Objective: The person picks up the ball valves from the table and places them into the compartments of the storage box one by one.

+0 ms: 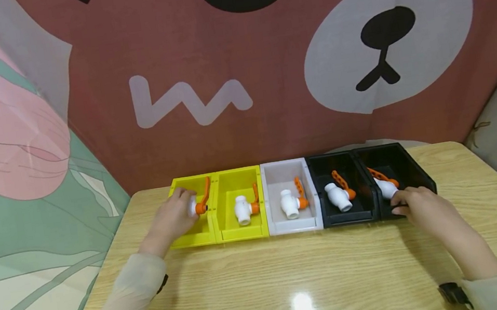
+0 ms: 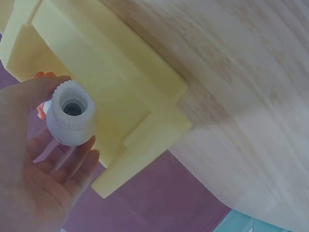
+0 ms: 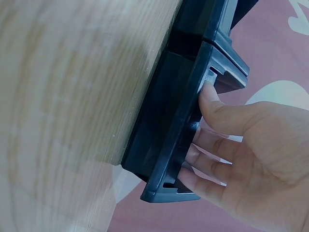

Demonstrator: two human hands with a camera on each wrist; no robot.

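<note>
My left hand (image 1: 173, 217) grips a white plastic ball valve (image 2: 72, 113) with an orange lever, held at the leftmost yellow bin (image 1: 193, 239). In the left wrist view, the valve's round open end faces the camera between thumb and fingers. At the rightmost black bin (image 1: 413, 170), my right hand (image 1: 427, 207) reaches over the front edge and pinches the lower end of another white ball valve (image 1: 387, 187), whose orange lever points up and left. In the right wrist view, the fingertips go inside the black bin (image 3: 159, 116), and the bin wall hides most of that valve.
Between the hands, a second yellow bin (image 1: 242, 233), a white bin (image 1: 295, 226) and another black bin (image 1: 348, 218) stand joined in the row. Each contains one white ball valve with an orange lever. The wooden table (image 1: 246, 281) meets a printed cloth (image 1: 274, 136) behind.
</note>
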